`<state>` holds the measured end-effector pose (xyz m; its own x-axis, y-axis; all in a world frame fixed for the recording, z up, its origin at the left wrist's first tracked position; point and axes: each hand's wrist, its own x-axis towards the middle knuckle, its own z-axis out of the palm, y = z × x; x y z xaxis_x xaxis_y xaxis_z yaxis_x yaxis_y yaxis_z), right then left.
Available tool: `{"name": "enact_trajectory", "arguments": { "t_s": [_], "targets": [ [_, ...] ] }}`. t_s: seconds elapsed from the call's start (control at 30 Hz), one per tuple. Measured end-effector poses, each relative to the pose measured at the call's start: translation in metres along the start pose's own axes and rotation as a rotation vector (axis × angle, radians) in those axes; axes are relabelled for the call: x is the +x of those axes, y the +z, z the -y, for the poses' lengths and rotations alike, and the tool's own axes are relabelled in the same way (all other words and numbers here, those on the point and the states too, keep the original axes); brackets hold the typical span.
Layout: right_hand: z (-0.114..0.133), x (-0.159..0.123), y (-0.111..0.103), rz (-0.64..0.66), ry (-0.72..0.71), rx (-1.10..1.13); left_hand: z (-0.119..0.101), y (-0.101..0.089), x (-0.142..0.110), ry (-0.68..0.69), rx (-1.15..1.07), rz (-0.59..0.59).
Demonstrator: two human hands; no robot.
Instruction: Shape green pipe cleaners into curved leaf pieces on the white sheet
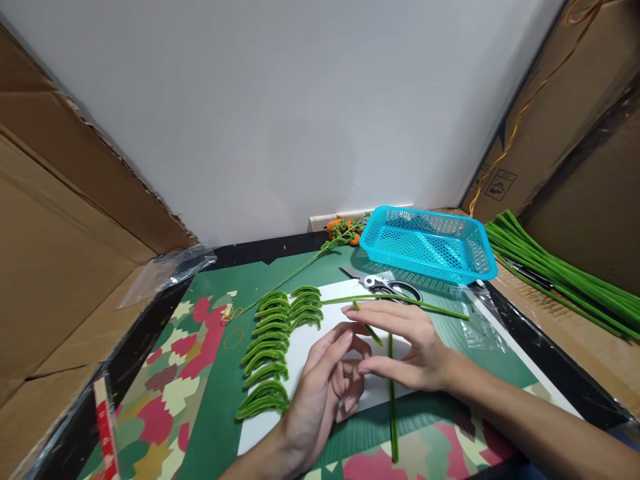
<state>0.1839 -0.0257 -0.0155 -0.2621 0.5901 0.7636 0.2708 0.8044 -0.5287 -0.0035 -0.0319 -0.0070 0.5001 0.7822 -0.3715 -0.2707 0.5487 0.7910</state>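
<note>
A short piece of green pipe cleaner (373, 333) lies between my hands, at the fingertips. My left hand (320, 393) is curled, its index finger against the piece. My right hand (413, 337) presses its fingers over the piece from above, the thumb held apart below; the exact grip is partly hidden. A longer green pipe cleaner (393, 413) runs toward me under my right hand. Another long green strip (445, 308) lies behind the fingers. To the left, curved green pipe-cleaner pieces (270, 340) are lined up in two columns on white paper (260, 433).
Scissors (385, 285) lie behind my hands. A blue perforated basket (425, 267) stands at the back, beside an orange flower with a green stem (345, 230). Bundled green pipe cleaners (565, 273) lie right. Rubber bands (233, 339) and a plastic bag (167, 270) are left; cardboard walls (65, 187) flank the mat.
</note>
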Motion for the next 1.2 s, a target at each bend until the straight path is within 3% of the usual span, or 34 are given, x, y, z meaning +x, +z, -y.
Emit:
{"name": "enact_trajectory", "arguments": {
  "t_s": [0.2,0.57,0.67,0.8,0.87,1.2],
  "targets": [
    [-0.002,-0.004,0.003,0.098,-0.003,0.02,-0.001,0.003,0.0,0.097,0.053,-0.068],
    [-0.01,-0.008,0.007,0.112,-0.064,-0.166,-0.004,-0.004,0.003,0.042,0.08,-0.061],
    [-0.009,-0.007,0.006,0.098,0.029,-0.002,-0.004,-0.004,0.002,0.06,0.11,-0.07],
    [-0.007,-0.004,0.005,0.134,0.338,0.395,0.002,-0.005,0.001,0.096,0.175,-0.039],
    [-0.007,-0.002,0.004,0.106,0.425,0.515,0.005,-0.007,0.001,0.106,0.181,-0.007],
    [-0.018,0.001,0.003,0.048,0.517,0.714,0.01,-0.011,0.002,0.14,0.232,0.087]
  ]
}}
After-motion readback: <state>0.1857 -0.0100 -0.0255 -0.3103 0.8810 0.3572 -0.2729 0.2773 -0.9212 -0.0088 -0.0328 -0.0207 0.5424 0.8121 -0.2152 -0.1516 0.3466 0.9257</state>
